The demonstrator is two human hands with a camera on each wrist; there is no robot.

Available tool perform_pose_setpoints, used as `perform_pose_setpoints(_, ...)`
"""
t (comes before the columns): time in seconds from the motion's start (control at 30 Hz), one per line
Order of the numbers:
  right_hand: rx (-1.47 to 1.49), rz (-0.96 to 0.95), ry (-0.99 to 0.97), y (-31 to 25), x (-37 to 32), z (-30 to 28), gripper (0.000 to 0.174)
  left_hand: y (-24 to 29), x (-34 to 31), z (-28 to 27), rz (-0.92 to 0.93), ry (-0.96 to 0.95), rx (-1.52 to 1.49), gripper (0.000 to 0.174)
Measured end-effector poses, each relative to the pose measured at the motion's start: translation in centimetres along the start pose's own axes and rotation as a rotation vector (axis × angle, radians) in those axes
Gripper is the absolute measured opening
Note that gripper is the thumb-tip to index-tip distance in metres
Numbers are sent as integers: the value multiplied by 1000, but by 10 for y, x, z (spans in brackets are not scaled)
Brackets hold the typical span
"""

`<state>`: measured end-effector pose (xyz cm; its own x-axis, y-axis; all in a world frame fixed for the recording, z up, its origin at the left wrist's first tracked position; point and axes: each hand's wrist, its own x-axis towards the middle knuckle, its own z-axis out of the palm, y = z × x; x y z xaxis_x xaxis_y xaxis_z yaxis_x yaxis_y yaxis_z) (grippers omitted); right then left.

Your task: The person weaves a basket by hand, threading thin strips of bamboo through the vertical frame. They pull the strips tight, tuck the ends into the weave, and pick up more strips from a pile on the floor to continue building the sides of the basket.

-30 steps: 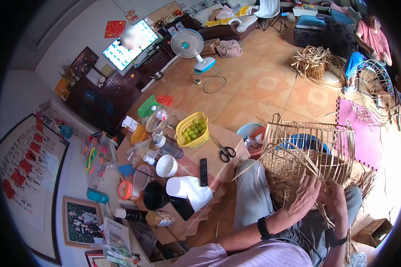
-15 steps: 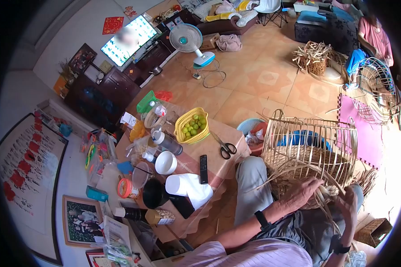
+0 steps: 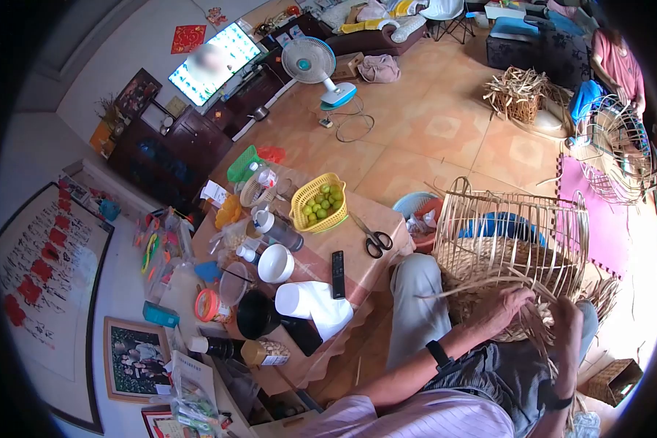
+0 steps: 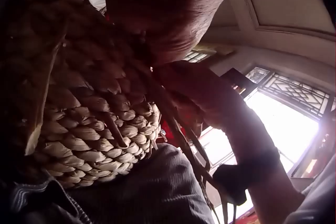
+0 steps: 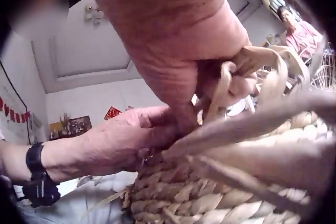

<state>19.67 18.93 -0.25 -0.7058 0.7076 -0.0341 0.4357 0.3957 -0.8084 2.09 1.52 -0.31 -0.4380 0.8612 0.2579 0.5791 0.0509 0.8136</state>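
Observation:
A half-woven basket (image 3: 482, 252) with upright bare stakes lies tilted across the person's lap; its thick braided wall (image 4: 94, 134) fills the left wrist view. The left hand (image 3: 505, 305) is at the basket's near edge, thumb and fingers pinching at the weave. Close to its right, the right hand (image 3: 566, 321) holds a flat dried strip, and in the right wrist view a loop of strip (image 5: 223, 90) passes between its curled fingers. Loose strip ends (image 4: 181, 129) hang below the hands. The left fingertips are partly hidden behind the right hand in that view.
At left, a table holds a yellow basket of green fruit (image 3: 298, 212), scissors (image 3: 377, 244), a remote (image 3: 338, 274) and a white bowl (image 3: 276, 263). A tub (image 3: 423, 219) stands beside the knee. Another person (image 3: 615, 62) sits at the far right by a basket frame.
The right hand drew away from the left toward the right, then rose slightly. Long strips that stood up across the basket front now lie lower. The left hand stays at the basket edge.

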Motion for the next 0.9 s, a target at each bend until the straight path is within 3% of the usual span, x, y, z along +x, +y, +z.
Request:
perform_pose_setpoints(0.03, 126, -26, 98, 20, -1, -9, 13, -1, 2, 1, -8, -18, 6, 18)
perform_pose_setpoints(0.1, 751, 274, 105, 19, -13, -49, 17, -2, 2, 2, 12, 13, -5, 17)
perform_pose_setpoints(0.17, 1059, 116, 178, 94, -5, -64, 23, -4, 4, 4, 17, 28, -18, 16)
perform_pose_setpoints(0.2, 1094, 224, 365, 79, -10, -63, 22, -3, 4, 4, -12, 14, -26, 19)
perform_pose_setpoints(0.23, 1189, 291, 422, 104, -12, -68, 21, -5, 3, 4, 52, 72, -45, 23)
perform_pose_setpoints(0.27, 1017, 139, 227, 158, -24, -76, 32, -11, 3, 8, 107, 109, -38, 26)
perform_pose_setpoints(0.3, 743, 315, 239, 162, -34, -78, 33, -12, 2, 9, 51, 60, -25, 27)
perform_pose_setpoints(0.33, 620, 478, 321, 113, -38, -67, 26, -3, 2, 4, 13, 31, 11, 29)
perform_pose_setpoints(0.37, 561, 331, 124, 113, -48, -70, 22, -5, 5, 4, 62, 54, -29, 27)
perform_pose_setpoints(0.4, 537, 301, 159, 93, -53, -71, 21, 0, 6, 1, 6, 34, -31, 26)
perform_pose_setpoints(0.43, 714, 323, 133, 68, -55, -82, 20, 5, 6, -1, -53, 16, -21, 25)
perform_pose_setpoints(0.5, 1196, 237, 254, 80, -58, -80, 21, 10, 8, -3, -36, 30, 5, 21)
perform_pose_setpoints(0.57, 1352, 104, 234, 103, -58, -81, 19, 13, 8, -3, -110, 10, -14, 19)
perform_pose_setpoints(0.6, 1446, 126, 206, 108, -58, -86, 20, 13, 8, -5, -106, 2, -11, 19)
perform_pose_setpoints(0.7, 1677, 267, 436, 117, -62, -84, 23, 14, 9, -8, -111, -18, 8, 19)
perform_pose_setpoints(0.73, 1755, 241, 433, 130, -62, -84, 28, 14, 9, -8, -109, -16, 17, 19)
perform_pose_setpoints(0.83, 1438, 318, 502, 121, -67, -93, 37, 12, 9, -7, -105, -8, 17, 19)
perform_pose_setpoints(0.87, 1139, 450, 496, 114, -72, -99, 52, 11, 10, -8, -107, -17, 31, 19)
perform_pose_setpoints(0.9, 890, 513, 415, 112, -80, -106, 55, 9, 11, -9, -87, -32, 26, 19)
